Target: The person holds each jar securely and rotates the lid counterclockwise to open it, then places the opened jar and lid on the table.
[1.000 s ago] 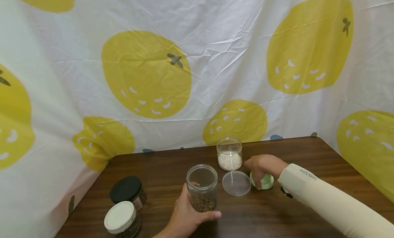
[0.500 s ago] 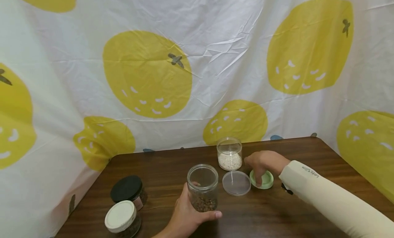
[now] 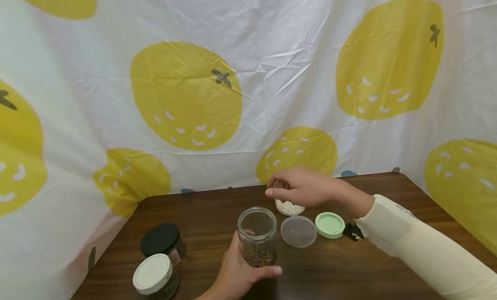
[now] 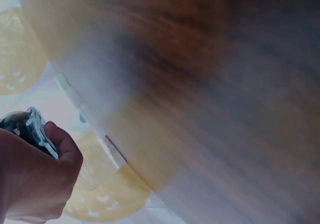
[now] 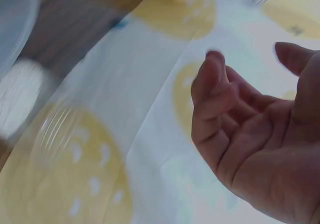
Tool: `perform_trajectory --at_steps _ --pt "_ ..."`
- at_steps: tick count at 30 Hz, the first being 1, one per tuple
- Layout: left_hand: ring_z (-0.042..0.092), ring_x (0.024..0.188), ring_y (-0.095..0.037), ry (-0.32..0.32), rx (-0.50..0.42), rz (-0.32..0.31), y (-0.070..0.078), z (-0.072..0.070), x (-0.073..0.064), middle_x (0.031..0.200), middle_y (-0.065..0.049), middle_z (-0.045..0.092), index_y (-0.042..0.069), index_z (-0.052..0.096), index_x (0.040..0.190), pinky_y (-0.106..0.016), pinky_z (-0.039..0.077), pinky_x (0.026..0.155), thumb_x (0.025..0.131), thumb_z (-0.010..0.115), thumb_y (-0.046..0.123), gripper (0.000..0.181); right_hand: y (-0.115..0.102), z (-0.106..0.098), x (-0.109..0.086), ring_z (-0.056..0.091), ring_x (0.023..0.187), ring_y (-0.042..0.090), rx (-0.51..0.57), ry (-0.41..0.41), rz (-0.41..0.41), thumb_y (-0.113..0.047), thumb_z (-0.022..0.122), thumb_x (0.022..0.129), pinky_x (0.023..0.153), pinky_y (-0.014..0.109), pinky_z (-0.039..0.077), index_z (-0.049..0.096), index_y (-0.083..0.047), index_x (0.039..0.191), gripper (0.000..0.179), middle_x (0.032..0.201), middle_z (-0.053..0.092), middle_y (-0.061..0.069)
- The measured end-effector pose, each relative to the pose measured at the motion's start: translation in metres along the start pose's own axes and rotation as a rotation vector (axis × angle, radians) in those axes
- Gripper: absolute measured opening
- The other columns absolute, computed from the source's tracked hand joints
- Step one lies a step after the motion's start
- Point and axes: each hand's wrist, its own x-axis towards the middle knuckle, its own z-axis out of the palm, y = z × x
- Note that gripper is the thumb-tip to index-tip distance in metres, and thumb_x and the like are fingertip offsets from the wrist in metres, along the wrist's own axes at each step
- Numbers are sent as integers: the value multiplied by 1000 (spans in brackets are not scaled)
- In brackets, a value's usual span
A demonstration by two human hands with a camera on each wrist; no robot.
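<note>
My left hand [image 3: 240, 272] grips a clear lidless jar [image 3: 258, 237] around its side, with small brown pieces in the bottom. The left wrist view shows this hand [image 4: 42, 176] at the lower left, thumb near the jar's rim [image 4: 40, 131]. Slightly blurred, my right hand [image 3: 304, 189] is over a second clear jar [image 3: 289, 208] of white flakes and covers its upper part. Loosely bent fingers with nothing between them show on the right hand [image 5: 250, 139] in the right wrist view. In front of the flake jar lie a clear round lid [image 3: 298, 232] and a light green lid [image 3: 330, 225].
On the left of the brown wooden table [image 3: 206, 222] stand a jar with a black lid [image 3: 160, 239] and one with a white lid [image 3: 152, 274]. A white cloth with yellow fruit prints [image 3: 248, 97] hangs behind the table's back edge.
My right hand has let go of the green lid and moved left and up, over the flake jar. The green lid stays on the table. My left hand still holds its jar in place.
</note>
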Motion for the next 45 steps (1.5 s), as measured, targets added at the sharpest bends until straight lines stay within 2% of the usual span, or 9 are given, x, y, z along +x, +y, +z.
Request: perform_trajectory --at_steps 4,7,11,17,29,31,37,40,45 --pt "56 122 -24 12 12 13 2 1 2 134 -7 57 17 40 140 -48 46 100 65 96 40 96 -21 5 0 59 60 8 27 -90 -43 -47 47 106 62 28 51 68 -20 99 34 70 63 -9" --pt "57 120 -24 -3 10 2 3 0 3 133 -7 57 16 41 138 -47 47 98 65 96 42 95 -24 9 1 53 53 6 -11 -114 -60 -40 49 107 57 25 47 62 -20 79 37 63 57 -10" --pt "57 121 -25 -37 -18 -29 4 0 4 135 -8 56 15 40 139 -48 49 97 68 94 44 94 -22 14 4 45 50 3 -59 -131 -76 -27 51 106 54 22 41 57 -21 70 37 60 51 -11" --pt "56 122 -26 -38 -32 -19 4 -1 5 136 -10 55 16 39 140 -47 49 97 69 94 43 94 -24 15 7 32 48 3 -83 -159 -93 -22 48 106 52 21 32 48 -20 66 40 58 38 -12" --pt "55 121 -24 -68 -28 7 1 -1 2 136 -9 51 23 34 144 -46 47 97 70 94 40 97 -22 18 9 26 47 2 -75 -179 -150 -16 46 104 51 20 28 44 -21 63 41 56 34 -12" --pt "55 121 -24 -80 -36 3 3 -2 3 137 -9 51 20 34 143 -46 47 98 71 93 40 96 -21 17 8 29 47 2 -57 -177 -152 -16 46 104 51 20 30 46 -20 63 41 56 36 -12" --pt "54 125 -24 -136 -5 4 5 -10 3 139 -7 53 16 32 145 -48 47 100 69 94 40 101 -20 15 7 57 48 6 23 -208 -102 -17 43 106 51 22 44 56 -17 72 37 59 55 -9" --pt "53 129 -27 -204 43 18 1 -14 2 142 -8 51 15 32 149 -52 45 103 71 93 39 102 -18 11 6 61 49 10 27 -200 -72 -17 42 106 54 24 47 58 -17 73 36 58 58 -8" --pt "44 133 -39 -276 323 -6 -6 -16 2 147 -19 45 3 37 150 -63 41 103 81 81 53 96 -12 0 6 61 50 13 71 -168 -25 -16 42 107 53 26 46 57 -13 74 37 60 59 -4"
